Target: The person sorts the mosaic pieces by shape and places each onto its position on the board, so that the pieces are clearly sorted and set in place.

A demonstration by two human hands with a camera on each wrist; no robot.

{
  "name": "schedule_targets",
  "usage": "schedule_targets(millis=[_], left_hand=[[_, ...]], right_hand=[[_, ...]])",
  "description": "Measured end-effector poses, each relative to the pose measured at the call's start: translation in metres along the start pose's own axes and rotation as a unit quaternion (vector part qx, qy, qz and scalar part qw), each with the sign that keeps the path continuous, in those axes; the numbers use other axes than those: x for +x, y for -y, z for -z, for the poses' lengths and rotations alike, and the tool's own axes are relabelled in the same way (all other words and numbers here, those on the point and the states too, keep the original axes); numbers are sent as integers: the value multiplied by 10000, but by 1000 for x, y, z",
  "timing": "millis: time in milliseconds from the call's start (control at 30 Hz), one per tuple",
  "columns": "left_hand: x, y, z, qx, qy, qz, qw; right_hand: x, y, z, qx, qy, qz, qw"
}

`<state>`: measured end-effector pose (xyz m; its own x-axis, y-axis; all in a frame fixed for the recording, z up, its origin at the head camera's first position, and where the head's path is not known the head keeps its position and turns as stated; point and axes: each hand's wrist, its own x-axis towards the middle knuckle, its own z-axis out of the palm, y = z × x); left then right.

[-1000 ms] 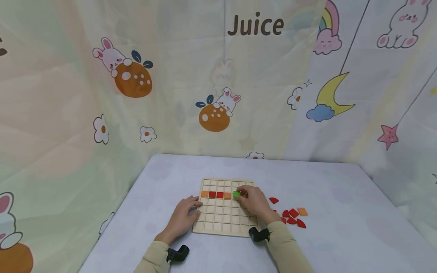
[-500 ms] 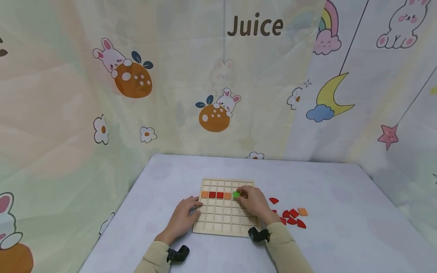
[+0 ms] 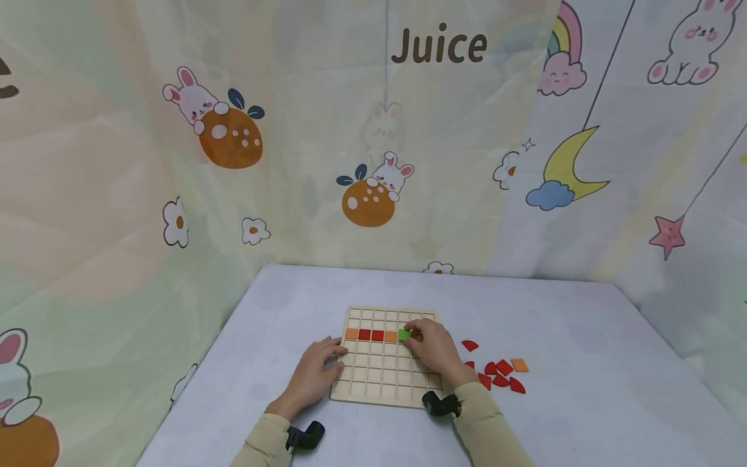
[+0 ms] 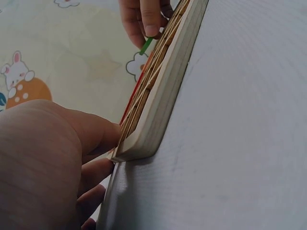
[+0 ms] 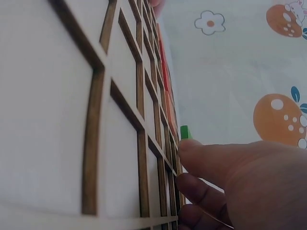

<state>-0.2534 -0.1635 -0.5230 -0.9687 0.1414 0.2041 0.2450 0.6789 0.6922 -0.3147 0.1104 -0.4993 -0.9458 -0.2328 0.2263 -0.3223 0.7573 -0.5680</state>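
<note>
A wooden grid board (image 3: 379, 375) lies on the table. Along one row sit an orange square tile (image 3: 352, 333), two red square tiles (image 3: 371, 335) and another orange square tile (image 3: 390, 336). My right hand (image 3: 434, 347) pinches a green square tile (image 3: 404, 335) between thumb and fingers, just right of that row's last orange tile. In the right wrist view the green tile (image 5: 185, 132) pokes up tilted past the thumb tip. My left hand (image 3: 315, 373) touches the board's left edge, fingers relaxed; in the left wrist view its thumb (image 4: 98, 134) lies against the board near a corner.
Right of the board lie several loose red pieces (image 3: 500, 381), some quarter-round, and an orange square tile (image 3: 520, 365). My right forearm partly covers that side. A printed cloth (image 3: 315, 130) hangs behind the white-covered table (image 3: 572, 402).
The green tile in my right hand has shifted very slightly left towards the orange tile. The left hand keeps its place at the board; the head view has shifted a little.
</note>
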Motion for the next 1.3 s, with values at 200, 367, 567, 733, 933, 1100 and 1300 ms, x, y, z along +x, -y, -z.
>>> schedule_targets(millis=[200, 367, 567, 733, 933, 1100, 1300], left_hand=[[0, 0, 0, -32, 10, -9, 10000], [0, 0, 0, -23, 11, -3, 10000], [0, -1, 1, -31, 18, 8, 10000], [0, 0, 0, -25, 1, 7, 10000], [0, 2, -1, 65, -43, -141, 9999], [1, 4, -1, 118, -105, -237, 9996], [2, 4, -2, 101, -49, -90, 9999]], right_hand=[[0, -1, 0, 17, -37, 52, 10000], [0, -1, 0, -16, -25, 11, 10000], [-1, -1, 2, 41, 41, 12, 10000], [-2, 0, 5, 164, 93, 29, 9998], [-3, -3, 7, 293, 83, -40, 9995], [-3, -1, 10, 382, -48, -144, 9992], [-9, -1, 21, 365, -100, -288, 9989]])
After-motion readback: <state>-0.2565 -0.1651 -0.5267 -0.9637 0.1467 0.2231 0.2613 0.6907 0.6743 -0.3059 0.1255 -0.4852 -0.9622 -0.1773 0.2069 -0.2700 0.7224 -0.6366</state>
